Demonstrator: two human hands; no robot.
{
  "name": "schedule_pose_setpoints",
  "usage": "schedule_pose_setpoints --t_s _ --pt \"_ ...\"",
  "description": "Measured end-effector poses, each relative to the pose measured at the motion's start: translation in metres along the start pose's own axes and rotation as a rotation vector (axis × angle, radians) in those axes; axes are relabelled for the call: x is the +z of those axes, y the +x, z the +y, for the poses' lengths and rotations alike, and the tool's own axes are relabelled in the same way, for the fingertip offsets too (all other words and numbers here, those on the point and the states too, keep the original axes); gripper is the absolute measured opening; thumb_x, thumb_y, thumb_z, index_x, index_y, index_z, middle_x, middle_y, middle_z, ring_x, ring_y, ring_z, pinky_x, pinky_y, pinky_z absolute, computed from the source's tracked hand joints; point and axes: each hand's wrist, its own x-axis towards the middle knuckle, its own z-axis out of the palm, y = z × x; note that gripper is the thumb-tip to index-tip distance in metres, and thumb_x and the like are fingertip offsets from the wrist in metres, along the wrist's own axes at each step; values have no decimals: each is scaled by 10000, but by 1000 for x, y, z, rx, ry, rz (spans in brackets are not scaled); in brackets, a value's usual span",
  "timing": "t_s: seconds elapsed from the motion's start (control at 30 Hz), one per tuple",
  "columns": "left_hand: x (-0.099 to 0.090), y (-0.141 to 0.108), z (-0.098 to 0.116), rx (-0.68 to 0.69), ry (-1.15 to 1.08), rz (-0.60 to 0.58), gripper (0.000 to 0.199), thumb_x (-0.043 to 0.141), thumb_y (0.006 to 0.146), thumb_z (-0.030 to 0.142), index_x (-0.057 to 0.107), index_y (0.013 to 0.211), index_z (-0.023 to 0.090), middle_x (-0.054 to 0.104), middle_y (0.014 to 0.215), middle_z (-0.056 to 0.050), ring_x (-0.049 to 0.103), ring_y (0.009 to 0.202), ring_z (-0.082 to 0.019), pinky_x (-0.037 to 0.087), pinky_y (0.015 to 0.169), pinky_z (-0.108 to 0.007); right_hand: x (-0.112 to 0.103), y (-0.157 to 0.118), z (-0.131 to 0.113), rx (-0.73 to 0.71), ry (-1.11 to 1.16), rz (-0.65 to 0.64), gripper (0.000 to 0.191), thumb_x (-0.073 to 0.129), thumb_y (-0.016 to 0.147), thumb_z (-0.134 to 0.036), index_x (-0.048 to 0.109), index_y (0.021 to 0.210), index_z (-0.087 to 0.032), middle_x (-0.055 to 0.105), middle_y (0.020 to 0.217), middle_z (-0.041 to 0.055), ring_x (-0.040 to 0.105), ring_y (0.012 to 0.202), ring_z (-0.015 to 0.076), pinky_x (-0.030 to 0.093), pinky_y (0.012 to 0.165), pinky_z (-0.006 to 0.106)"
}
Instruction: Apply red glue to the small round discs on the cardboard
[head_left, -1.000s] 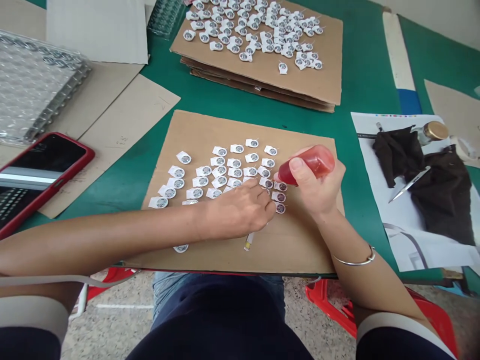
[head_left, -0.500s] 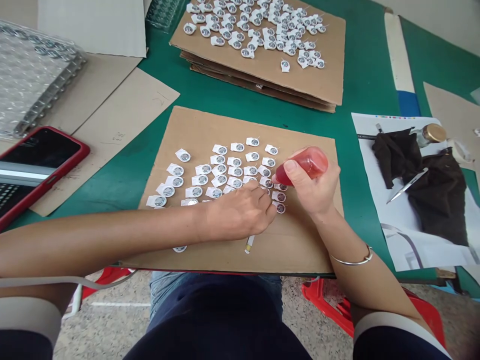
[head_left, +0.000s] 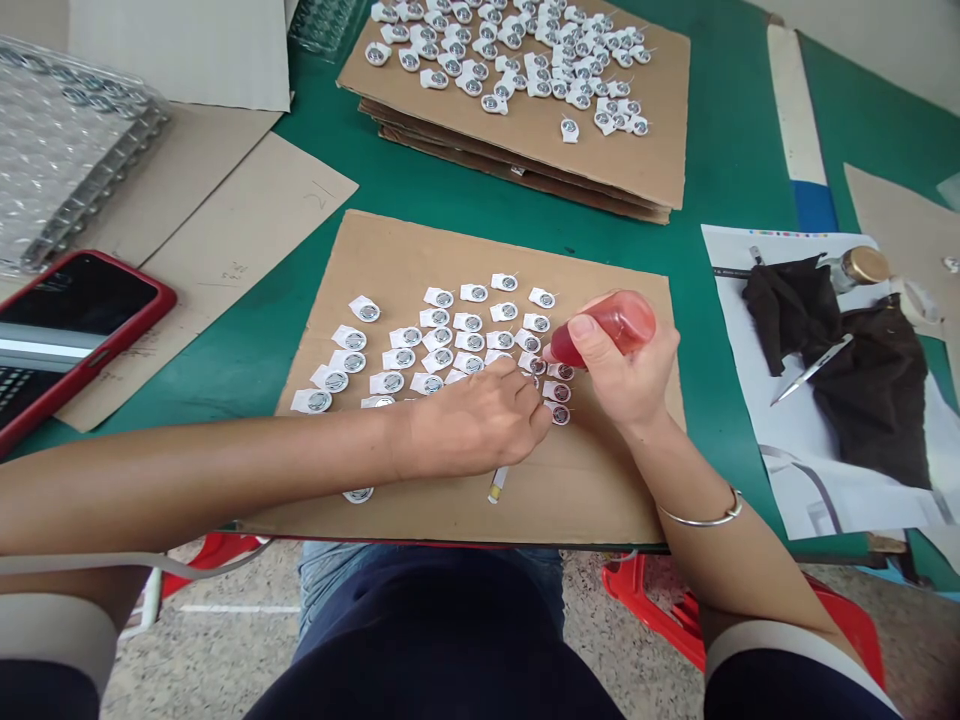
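Observation:
My right hand (head_left: 630, 375) is closed around a small squeeze bottle of red liquid (head_left: 611, 325). The bottle is tilted, its nozzle pointing down-left at the round white-tabbed pieces (head_left: 470, 341). These lie in loose rows on a cardboard sheet (head_left: 600, 490), each with a dark printed ring. Low over the sheet, my left hand (head_left: 480, 420) has its fingers curled close to the nozzle; what they grip is hidden. From under this hand pokes a thin white stick with a yellow band (head_left: 496, 486). A few pieces near the nozzle look reddish.
Behind is a cardboard stack (head_left: 525, 165) covered with many similar pieces. A red-cased phone (head_left: 82, 320) and bubble-wrapped package (head_left: 75, 150) are at left. On the right, paper (head_left: 780, 470) holds dark cloth (head_left: 870, 400), tweezers (head_left: 814, 370) and a gold-lidded jar (head_left: 862, 266).
The view has shifted very slightly. Both hands and the bottle stay in nearly the same place over the pieces.

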Motion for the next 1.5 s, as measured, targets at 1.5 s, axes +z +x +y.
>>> schedule_pose_setpoints --t_s 1.5 --pt "-3 -3 -13 -107 -277 -47 208 362 795 23 416 654 166 502 644 -36 440 591 -146 388 607 -287 -7 9 -1 -104 -164 16 325 615 781 -500 534 690 -198 562 682 14 505 630 128 488 658 320"
